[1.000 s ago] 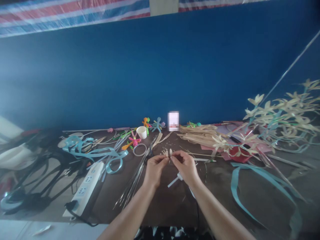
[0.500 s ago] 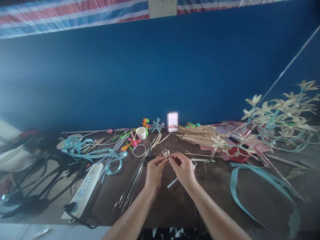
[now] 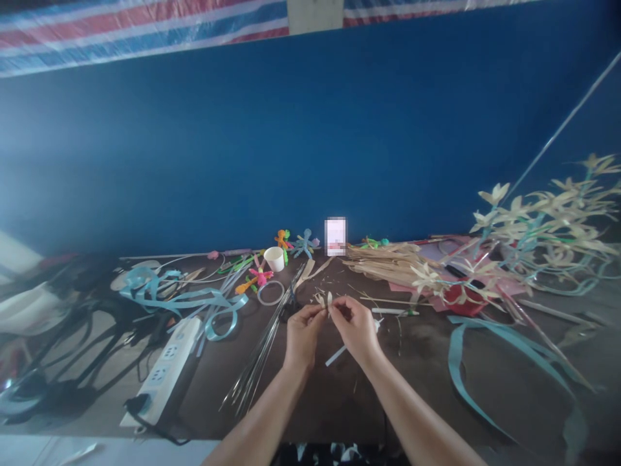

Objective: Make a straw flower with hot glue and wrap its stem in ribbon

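Observation:
Both hands meet above the middle of the dark table [image 3: 417, 388]. My left hand [image 3: 303, 330] pinches a small cluster of pale petals [image 3: 320, 299] between thumb and fingertips. Close beside it, my right hand [image 3: 358, 327] pinches a single pale petal [image 3: 330, 298], upright at the fingertips. Whether this petal touches the cluster is too small to tell. Beneath the hands, a whitish strip [image 3: 336, 355] lies on the table. Just left of my left hand is a bundle of thin metal wires [image 3: 262, 353].
Dried straw-coloured leaves [image 3: 383, 262] lie at the back. Pale flowers on stems [image 3: 548, 213] spread at the right, above a loose blue ribbon [image 3: 453, 362]. A paper cup [image 3: 274, 260], a tape ring [image 3: 270, 294] and a power strip [image 3: 167, 372] are to the left.
The petal at my right fingertips now stands slightly apart from the cluster in my left hand. Otherwise the hands and table items look nearly the same.

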Demonstrator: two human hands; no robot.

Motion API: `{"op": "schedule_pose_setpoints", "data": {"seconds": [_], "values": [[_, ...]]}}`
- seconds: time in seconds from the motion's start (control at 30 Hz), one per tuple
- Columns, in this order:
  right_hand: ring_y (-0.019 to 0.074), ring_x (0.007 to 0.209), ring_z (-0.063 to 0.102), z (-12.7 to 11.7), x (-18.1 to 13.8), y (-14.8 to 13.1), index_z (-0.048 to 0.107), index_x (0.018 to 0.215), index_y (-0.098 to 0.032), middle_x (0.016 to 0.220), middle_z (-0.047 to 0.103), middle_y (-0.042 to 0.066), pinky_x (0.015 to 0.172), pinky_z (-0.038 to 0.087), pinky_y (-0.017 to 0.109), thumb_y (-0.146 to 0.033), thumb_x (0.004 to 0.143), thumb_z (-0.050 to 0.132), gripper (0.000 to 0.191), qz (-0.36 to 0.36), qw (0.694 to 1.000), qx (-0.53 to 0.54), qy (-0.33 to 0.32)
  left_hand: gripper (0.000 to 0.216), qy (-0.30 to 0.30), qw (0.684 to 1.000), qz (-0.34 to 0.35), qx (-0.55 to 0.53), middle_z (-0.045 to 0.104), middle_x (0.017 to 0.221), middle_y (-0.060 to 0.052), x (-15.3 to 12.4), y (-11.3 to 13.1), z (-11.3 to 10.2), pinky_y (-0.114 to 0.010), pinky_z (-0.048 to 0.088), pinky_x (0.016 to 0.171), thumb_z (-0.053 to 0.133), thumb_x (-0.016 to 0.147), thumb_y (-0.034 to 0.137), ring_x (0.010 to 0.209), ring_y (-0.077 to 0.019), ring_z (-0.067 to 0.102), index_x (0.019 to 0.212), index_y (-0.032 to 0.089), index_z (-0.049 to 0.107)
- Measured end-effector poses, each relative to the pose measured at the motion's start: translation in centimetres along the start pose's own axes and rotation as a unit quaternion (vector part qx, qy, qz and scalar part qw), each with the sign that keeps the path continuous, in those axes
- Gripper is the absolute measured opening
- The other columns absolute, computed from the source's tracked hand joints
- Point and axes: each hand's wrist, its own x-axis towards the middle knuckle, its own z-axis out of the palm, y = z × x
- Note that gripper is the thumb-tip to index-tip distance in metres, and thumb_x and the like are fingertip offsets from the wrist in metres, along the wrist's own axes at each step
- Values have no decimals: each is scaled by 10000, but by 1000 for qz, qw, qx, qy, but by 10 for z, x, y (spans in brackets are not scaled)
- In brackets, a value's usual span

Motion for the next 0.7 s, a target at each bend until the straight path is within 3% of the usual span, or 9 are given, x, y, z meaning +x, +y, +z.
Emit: {"op": "schedule_pose_setpoints", "data": {"seconds": [0.23,0.47,0.7], "values": [[136,541,520,-2,2,1,591,702,-183,623,589,7,515,402,229,-302,730,539,133,11,999,29,-8,189,10,999,-32,-16,664,724,-48,1,-7,0,-270,405,714,664,604,239,722,-169,571,769,152,695],[81,398,417,-7,11,2,547,675,-174,469,475,-49,353,317,175,-372,669,601,206,170,960,215,-56,146,-38,996,-6,79,643,698,-42,-2,0,-3,-246,388,636,629,628,237,659,-154,536,728,155,698],[63,405,406,-12,16,-3,556,696,-167,560,546,-27,341,302,159,-336,643,625,190,137,967,197,-85,131,-62,991,-1,114,641,698,-44,-4,2,-6,-244,371,616,617,633,219,648,-153,518,716,156,696]]}}
